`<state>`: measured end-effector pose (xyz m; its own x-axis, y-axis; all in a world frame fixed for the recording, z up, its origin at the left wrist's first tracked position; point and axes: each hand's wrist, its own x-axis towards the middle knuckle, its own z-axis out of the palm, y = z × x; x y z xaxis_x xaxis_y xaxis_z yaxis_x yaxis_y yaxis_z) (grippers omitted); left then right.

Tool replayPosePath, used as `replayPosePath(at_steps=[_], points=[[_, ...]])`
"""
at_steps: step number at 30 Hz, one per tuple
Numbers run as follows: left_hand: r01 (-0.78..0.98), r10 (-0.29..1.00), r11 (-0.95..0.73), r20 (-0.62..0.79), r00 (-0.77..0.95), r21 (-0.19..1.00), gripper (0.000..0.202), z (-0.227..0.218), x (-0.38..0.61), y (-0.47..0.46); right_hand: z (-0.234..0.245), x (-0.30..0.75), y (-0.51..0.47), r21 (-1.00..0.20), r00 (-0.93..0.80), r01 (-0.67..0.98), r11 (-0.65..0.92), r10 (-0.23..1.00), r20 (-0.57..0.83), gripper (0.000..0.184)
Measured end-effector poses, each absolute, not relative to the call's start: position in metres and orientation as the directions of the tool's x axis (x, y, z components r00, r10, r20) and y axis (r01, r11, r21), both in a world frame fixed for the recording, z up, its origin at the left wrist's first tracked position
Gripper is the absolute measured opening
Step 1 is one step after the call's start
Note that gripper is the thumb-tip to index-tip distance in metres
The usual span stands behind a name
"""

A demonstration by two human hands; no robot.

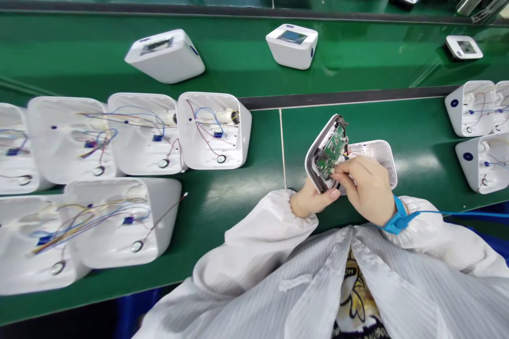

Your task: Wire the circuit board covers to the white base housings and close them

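My left hand (314,197) grips the lower edge of a tilted device cover (312,156), its thumb along the near rim. A green circuit board (332,152) is fitted inside that cover and faces right. At the board's lower edge, my right hand (363,185) has thumb and forefinger pinched together; what they hold is too small to make out, though thin wires show close by. A blue wrist strap (397,216) circles my right wrist. Partly hidden behind my right hand, an open white housing (388,156) rests on the green bench.
Open white housings (165,233) with loose wires crowd the bench at left, and several more (477,156) stand at right. On the back shelf sit white devices with screens (294,53) and a screen cover (465,47). A blue cord (461,213) runs right from my strap.
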<state>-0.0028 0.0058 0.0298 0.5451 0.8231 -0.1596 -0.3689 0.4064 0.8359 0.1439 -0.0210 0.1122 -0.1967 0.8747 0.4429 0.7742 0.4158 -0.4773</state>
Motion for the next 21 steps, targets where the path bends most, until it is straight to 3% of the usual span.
replayPosePath(at_steps=[5, 15, 21], points=[[-0.339, 0.861, 0.205, -0.004, 0.508, 0.918, 0.064, 0.0308, 0.0021, 0.0001, 0.108, 0.1416, -0.0214, -0.469, -0.184, 0.775, 0.423, 0.862, 0.473, 0.02], [-0.402, 0.889, 0.242, -0.035, 0.457, 0.883, 0.066, 0.0234, 0.0017, -0.0035, 0.1089, 0.1419, -0.0176, -0.57, -0.145, 0.71, 0.413, 0.879, 0.455, 0.014], [-0.377, 0.875, 0.273, -0.066, 0.479, 0.885, 0.069, 0.0272, 0.0019, -0.0026, 0.1103, 0.1445, -0.0153, -0.563, -0.157, 0.723, 0.401, 0.888, 0.432, 0.017]])
